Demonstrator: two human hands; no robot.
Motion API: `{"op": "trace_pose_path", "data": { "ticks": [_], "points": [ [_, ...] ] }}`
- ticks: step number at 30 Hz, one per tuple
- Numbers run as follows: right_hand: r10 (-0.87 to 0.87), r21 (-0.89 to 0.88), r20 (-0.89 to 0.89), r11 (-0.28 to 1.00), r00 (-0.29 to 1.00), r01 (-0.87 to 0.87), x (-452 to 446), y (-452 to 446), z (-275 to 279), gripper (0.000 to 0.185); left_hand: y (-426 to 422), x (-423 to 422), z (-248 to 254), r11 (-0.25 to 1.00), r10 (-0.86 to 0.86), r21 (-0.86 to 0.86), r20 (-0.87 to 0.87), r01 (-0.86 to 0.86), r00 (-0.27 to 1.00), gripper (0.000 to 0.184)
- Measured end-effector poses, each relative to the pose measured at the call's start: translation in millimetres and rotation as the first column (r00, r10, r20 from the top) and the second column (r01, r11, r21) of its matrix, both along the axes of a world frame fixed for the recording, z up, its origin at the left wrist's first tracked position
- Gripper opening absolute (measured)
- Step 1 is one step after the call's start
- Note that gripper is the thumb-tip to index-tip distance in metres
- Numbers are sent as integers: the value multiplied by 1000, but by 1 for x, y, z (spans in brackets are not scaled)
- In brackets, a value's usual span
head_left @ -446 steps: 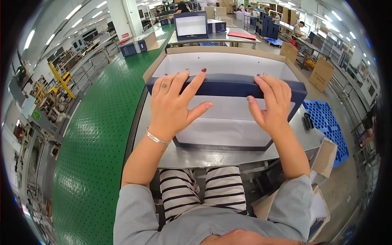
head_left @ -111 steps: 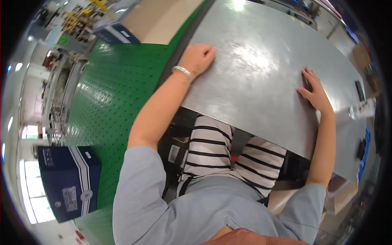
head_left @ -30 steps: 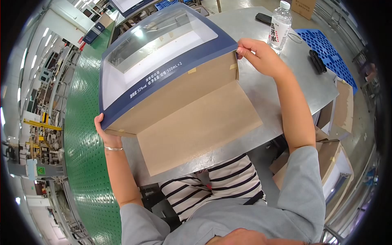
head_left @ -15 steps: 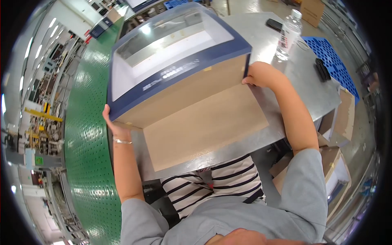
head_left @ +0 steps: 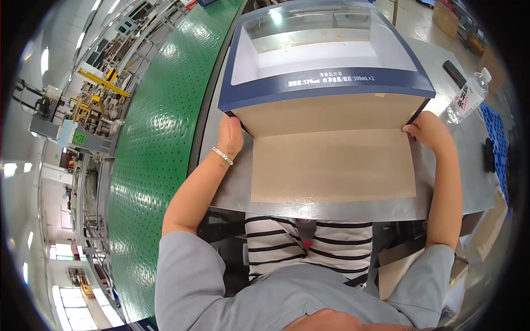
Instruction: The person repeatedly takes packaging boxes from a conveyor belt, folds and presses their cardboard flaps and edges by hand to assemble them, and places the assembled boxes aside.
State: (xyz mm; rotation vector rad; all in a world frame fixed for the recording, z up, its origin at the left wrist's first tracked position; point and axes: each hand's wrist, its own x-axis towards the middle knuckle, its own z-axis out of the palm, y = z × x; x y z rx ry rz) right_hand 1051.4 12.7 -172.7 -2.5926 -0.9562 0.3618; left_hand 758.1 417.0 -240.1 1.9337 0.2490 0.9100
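A navy blue cardboard box [head_left: 326,88] with a clear window on top lies on the metal table in front of me. White print runs along its near edge. Its open end faces me, and a plain brown flap [head_left: 333,165] stretches flat toward the table's front edge. My left hand [head_left: 231,135] holds the box's near left corner, with some fingers hidden under the blue edge. At the near right corner, my right hand [head_left: 433,132] is closed with thumb and fingers on the side edge.
The metal table [head_left: 229,190] adjoins a green perforated surface [head_left: 160,160] on the left. A water bottle [head_left: 468,96], a black phone [head_left: 454,73] and a black object [head_left: 489,155] sit at the right. Cardboard boxes [head_left: 400,270] stand below the table.
The box has turned and settled squarer to me, its left side no longer tilted. My left hand has moved from the outer side to beneath the near left corner. My view has shifted too.
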Motion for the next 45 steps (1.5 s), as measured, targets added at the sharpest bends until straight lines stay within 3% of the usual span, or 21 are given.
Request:
{"op": "trace_pose_path", "data": {
  "ticks": [4,9,11,12,14,16,17,18,19,21,22,24,27,31,32,34,42,45],
  "points": [
    [74,6,10,997,997,-74,12,-7,-12,19,17,-10,0,868,-15,465,-330,176,944,67],
    [47,-40,19,998,999,-47,1,-5,-1,19,8,-14,17,822,131,548,-448,156,884,78],
    [15,29,90,999,996,-17,3,-16,2,20,10,-15,21,676,124,725,-292,135,948,82],
    [-26,96,141,995,990,12,4,-25,2,21,15,-16,29,670,119,732,-273,126,955,82],
    [-117,229,236,971,965,62,9,-39,8,23,28,-14,42,729,77,683,-41,-28,996,88],
    [-300,398,267,900,916,179,8,-34,43,33,9,1,83,739,119,672,-70,-41,990,90],
    [-301,393,275,902,913,179,4,-22,53,33,-9,9,116,749,169,661,-112,-53,979,92],
    [-216,448,400,894,891,16,0,-7,62,39,-26,18,143,759,216,648,-157,-65,964,95],
    [-146,472,554,866,820,-165,-16,18,111,46,-25,14,185,769,254,632,-167,-95,953,97],
    [10,337,581,907,814,-251,-4,53,122,58,-38,47,195,715,400,699,-400,-8,824,87],
    [99,240,562,931,821,-276,-8,65,132,65,-47,53,196,712,392,702,-376,-19,840,87],
    [203,64,506,961,838,-271,0,90,134,70,-57,64,190,582,581,809,-481,77,657,94],
    [330,-85,431,941,840,-327,-15,121,123,74,-54,76,173,547,586,836,-420,45,693,95],
    [505,-99,602,815,618,-570,-17,174,83,68,-44,95,151,508,589,861,-372,29,718,97],
    [501,-95,604,817,620,-568,-21,188,85,68,-39,96,149,493,585,870,-360,34,726,98],
    [598,-69,656,655,461,-753,-24,205,87,75,-30,101,145,465,568,883,-346,55,747,100],
    [518,-113,659,785,546,-609,2,159,80,77,-25,97,132,387,559,922,-250,17,791,102],
    [443,-158,631,877,637,-453,39,117,79,86,-22,100,132,381,562,925,-227,-5,795,103]
  ]
}}
